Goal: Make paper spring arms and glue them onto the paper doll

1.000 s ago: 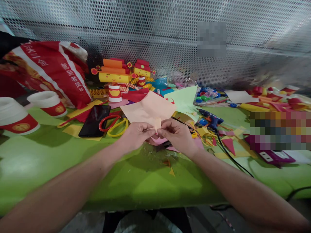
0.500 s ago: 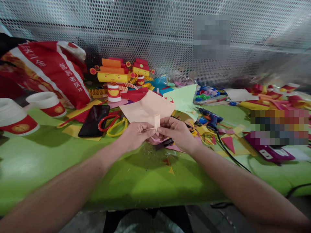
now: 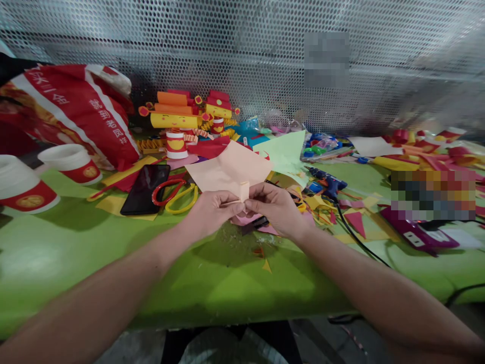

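A small folded strip of pale peach paper (image 3: 244, 191) stands up between my fingertips. My left hand (image 3: 214, 210) pinches it from the left, and my right hand (image 3: 275, 206) pinches it from the right. Behind them lies a larger peach sheet (image 3: 227, 164), with a light green sheet (image 3: 286, 154) to its right. Red-handled scissors (image 3: 166, 192) and yellow-handled scissors (image 3: 182, 199) rest left of my hands, by a black phone (image 3: 146, 189). Some pink paper and a dark object are partly hidden under my fingers.
Paper cups (image 3: 70, 163) stand at the left before a red bag (image 3: 102, 119). Paper figures (image 3: 176, 119) stand at the back. Right of my hands are paper scraps (image 3: 322, 207), a blue glue gun (image 3: 329, 183) with a black cord, and a purple box (image 3: 417, 232).
My hands hold the same strip in nearly the same place. The view has shifted very slightly; nothing has been let go or taken hold of.
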The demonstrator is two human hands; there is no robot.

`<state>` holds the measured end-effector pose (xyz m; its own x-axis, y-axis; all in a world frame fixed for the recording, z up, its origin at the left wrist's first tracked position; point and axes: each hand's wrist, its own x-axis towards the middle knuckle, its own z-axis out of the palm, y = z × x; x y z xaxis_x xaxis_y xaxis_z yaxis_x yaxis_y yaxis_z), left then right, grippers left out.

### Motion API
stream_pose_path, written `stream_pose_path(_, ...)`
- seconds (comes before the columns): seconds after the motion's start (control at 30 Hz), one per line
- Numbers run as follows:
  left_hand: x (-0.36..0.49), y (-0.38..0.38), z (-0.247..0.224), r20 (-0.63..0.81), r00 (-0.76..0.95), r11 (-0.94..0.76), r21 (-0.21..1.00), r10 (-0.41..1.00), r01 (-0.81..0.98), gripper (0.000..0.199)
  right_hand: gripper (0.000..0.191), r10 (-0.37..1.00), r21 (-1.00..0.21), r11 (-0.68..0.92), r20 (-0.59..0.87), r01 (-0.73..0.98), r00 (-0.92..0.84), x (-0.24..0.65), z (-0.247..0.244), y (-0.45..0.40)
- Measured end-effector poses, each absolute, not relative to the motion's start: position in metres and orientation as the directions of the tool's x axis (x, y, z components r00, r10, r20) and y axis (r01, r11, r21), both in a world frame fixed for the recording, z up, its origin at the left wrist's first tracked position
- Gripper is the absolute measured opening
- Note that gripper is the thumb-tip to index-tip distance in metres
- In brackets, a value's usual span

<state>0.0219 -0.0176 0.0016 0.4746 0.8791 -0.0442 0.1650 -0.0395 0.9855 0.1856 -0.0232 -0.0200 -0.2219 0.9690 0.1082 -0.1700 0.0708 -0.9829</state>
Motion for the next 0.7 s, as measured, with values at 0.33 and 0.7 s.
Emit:
stream_pose_path(0.33, 0.022, -0.018, -0.002, -0.038, 0.487, -0.096, 0.964, 0.873, 0.247, 0.013, 0.043, 0.93, -0.965, 0.221, 0.163, 0.145, -0.329, 0.186, -0.026, -0.024)
stream_pose_path(0.7, 0.028, -0.023, 0.003, -0.14, 0.534, 0.046, 0.982, 0.834, 0.186, 0.013, 0.045, 0.798, -0.583, 0.595, 0.514, 0.553, -0.316, 0.184, -0.021, -0.034)
